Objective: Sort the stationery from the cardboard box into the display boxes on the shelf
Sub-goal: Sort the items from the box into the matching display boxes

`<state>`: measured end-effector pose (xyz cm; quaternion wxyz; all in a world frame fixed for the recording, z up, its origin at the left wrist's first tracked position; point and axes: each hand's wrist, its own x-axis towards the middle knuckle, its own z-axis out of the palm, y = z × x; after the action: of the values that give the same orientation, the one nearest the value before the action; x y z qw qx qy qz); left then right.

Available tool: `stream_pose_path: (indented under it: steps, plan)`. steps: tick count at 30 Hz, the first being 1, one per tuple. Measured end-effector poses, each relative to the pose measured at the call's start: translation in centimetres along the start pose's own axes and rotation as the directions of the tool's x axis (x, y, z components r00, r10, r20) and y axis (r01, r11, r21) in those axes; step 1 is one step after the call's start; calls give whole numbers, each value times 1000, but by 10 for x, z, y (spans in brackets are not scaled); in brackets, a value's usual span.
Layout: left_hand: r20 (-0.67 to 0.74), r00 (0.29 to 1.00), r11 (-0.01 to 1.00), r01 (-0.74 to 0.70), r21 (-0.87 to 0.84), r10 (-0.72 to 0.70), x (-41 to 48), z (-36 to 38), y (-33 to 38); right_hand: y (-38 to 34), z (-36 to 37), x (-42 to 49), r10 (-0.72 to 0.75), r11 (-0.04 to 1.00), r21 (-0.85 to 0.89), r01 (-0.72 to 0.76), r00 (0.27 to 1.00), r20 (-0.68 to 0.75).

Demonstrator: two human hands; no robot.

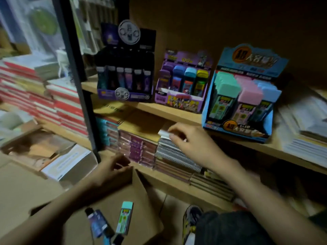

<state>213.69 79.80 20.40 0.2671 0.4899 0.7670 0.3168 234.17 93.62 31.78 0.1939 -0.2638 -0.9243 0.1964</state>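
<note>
Far left, we list stacks of red-edged notebooks [58,106], bounded on their right by a black upright post [77,85]. Below the post, our left hand [109,171] is curled over the top corner of the raised flap of the cardboard box [134,200], gripping it; that flap stands just before the lower shelf's front edge. Inside the box, toward us and well apart from both hands, lie a dark blue case [97,222] and a mint-capped case [125,218], side by side. On the upper shelf board [177,114] stand three display boxes: a black one [123,95] next to the post, a purple one [182,103] just beside it, and a blue one [235,128] set at the board's front edge, with a narrow gap between purple and blue. Under that board, headroom above the stock is slim. There our right hand [192,144] reaches in over spiral notebooks [169,152], fingers bent, tips touching a white item [162,132]; we cannot tell whether it grips. Far right, paper stacks [304,131].
</note>
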Motion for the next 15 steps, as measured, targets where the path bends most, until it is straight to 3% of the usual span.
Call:
stream_pose_path:
  steps: [4, 8, 12, 15]
  plan:
    - [21, 953, 953, 302, 24, -302, -33, 31, -94, 11, 101, -1, 147, 989, -32, -146, 922, 357]
    - [70, 817, 814, 576, -74, -572, -77, 81, -169, 27, 204, -14, 296, 944, -46, -327, 775, 559]
    - [93, 648, 621, 755, -210, -756, -98, 120, -219, 41, 290, -31, 417, 846, -44, -531, 609, 675]
    - [60, 543, 480, 783, -396, -837, -92, 136, -234, 53, 336, -41, 525, 745, -45, -665, 544, 654]
